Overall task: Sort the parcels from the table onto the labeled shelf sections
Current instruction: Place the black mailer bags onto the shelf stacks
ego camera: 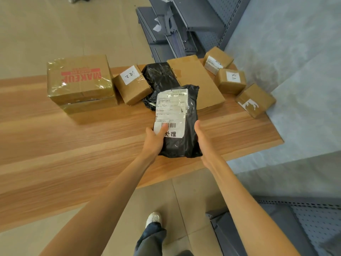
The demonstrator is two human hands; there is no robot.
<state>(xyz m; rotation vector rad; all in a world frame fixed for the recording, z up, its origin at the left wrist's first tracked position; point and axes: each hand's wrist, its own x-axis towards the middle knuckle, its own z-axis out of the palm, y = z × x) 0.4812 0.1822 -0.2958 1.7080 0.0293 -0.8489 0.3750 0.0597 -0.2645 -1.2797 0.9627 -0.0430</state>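
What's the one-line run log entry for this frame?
phase: pickup | left hand: grips black poly parcel, thumb on label | right hand: on parcel's right side | table: boxes remain, unsorted

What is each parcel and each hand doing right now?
black parcel with label: held over the table, label up.
left hand: grips the parcel, thumb on the label.
right hand: holds its other side.
second black parcel: lying on the table.
MAKEUP box: taped shut, stacked on another box.
flat cardboard: lying flat.
table: holding the parcels.
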